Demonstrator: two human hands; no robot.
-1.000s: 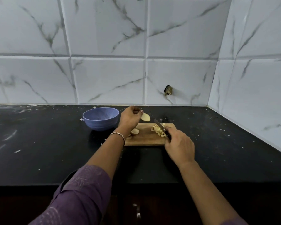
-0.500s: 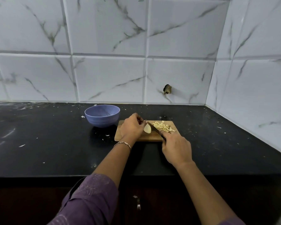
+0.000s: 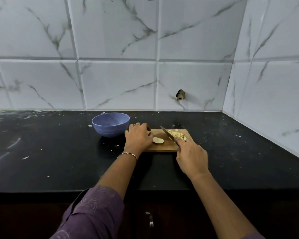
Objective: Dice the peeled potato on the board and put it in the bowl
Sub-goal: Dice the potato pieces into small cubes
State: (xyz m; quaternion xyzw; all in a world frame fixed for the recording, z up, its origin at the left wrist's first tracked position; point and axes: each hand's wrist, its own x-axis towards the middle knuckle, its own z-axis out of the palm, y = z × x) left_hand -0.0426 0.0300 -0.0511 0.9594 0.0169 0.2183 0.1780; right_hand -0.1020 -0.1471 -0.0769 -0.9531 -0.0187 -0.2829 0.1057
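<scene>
A small wooden cutting board (image 3: 162, 147) lies on the black counter. A pale potato slice (image 3: 158, 140) lies flat on it, and my left hand (image 3: 138, 138) holds the slice at its left edge, fingers curled down over the board's left end. My right hand (image 3: 191, 156) grips the knife (image 3: 166, 133) by its handle. The blade angles up and to the left above the board, between the slice and a pile of diced potato (image 3: 178, 134) on the board's far right. A blue bowl (image 3: 109, 131) stands just left of the board. Its inside looks empty.
The black counter (image 3: 50, 152) is flecked with white scraps. White marble tiles rise behind it and along the right, meeting in a corner. One back tile has a dark hole (image 3: 180, 95). A cabinet handle (image 3: 151, 223) shows below the counter edge.
My left hand lifted a potato slice, brought it down to the board and laid it flat. The knife stayed over the board beside the diced pile.
</scene>
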